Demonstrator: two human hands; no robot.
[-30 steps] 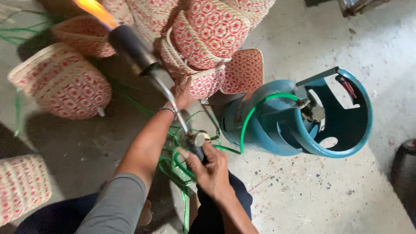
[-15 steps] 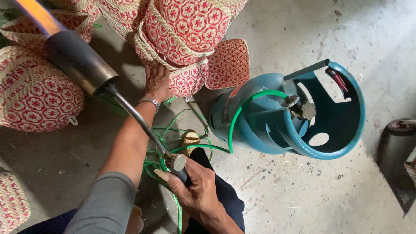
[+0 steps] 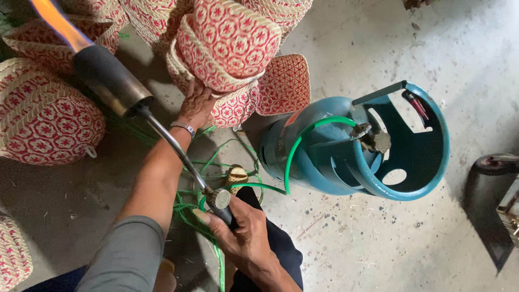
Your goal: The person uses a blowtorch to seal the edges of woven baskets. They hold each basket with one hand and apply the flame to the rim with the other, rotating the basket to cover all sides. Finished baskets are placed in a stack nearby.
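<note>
My right hand (image 3: 243, 230) grips the handle of a gas torch (image 3: 111, 81), whose dark nozzle points up and left with an orange flame (image 3: 57, 24) at its tip. A green hose (image 3: 294, 146) runs from the torch handle to a teal gas cylinder (image 3: 351, 148) standing on the floor at right. My left hand (image 3: 197, 105), with a bracelet at the wrist, reaches forward and holds the lower edge of a red-and-cream woven basket (image 3: 227, 43). The torch's thin metal tube crosses over my left forearm.
Several more red-and-cream woven baskets (image 3: 46, 121) lie on the concrete floor at left and at the top. A flat woven lid (image 3: 284, 84) leans by the cylinder. Loose green strands (image 3: 216, 162) lie below the baskets. A dark wheel (image 3: 494, 162) shows at right.
The view has shifted, so the torch nozzle and flame now sit at the upper left. My left hand stays on the basket, and my right hand keeps its grip on the torch handle.
</note>
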